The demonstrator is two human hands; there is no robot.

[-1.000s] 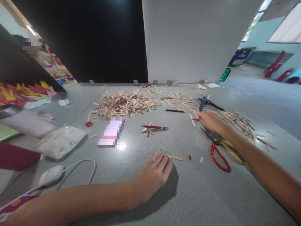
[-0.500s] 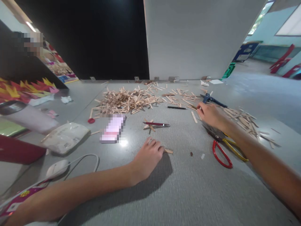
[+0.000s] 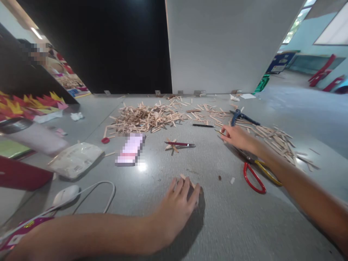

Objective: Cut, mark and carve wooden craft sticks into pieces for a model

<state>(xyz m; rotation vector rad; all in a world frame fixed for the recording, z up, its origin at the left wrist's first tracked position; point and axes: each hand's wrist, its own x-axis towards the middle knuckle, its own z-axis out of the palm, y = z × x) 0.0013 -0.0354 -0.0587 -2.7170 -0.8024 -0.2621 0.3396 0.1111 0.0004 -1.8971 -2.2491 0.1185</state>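
Observation:
My left hand rests low at the middle of the table, its fingers spread and their tips on small flat wooden sticks, partly covered by the fingers. Further to the right, my right hand pinches a thin brass-coloured tool; most of it is hidden, so its kind is unclear. Just below that wrist lie scissors with one red and one yellow handle. Between the hands and the back, a red pen-like tool lies across a small star of crossed wooden sticks. A black pen-like stick lies beyond.
A heap of wooden sticks covers the back middle; more sticks lie right, near a dark blue clamp-like tool. A phone, plastic packet, white mouse and bottle stand left. Upright boards close the back.
My left hand has moved down and slightly right, and its fingers have spread over the sticks. My right hand has shifted a little left and down with the thin tool.

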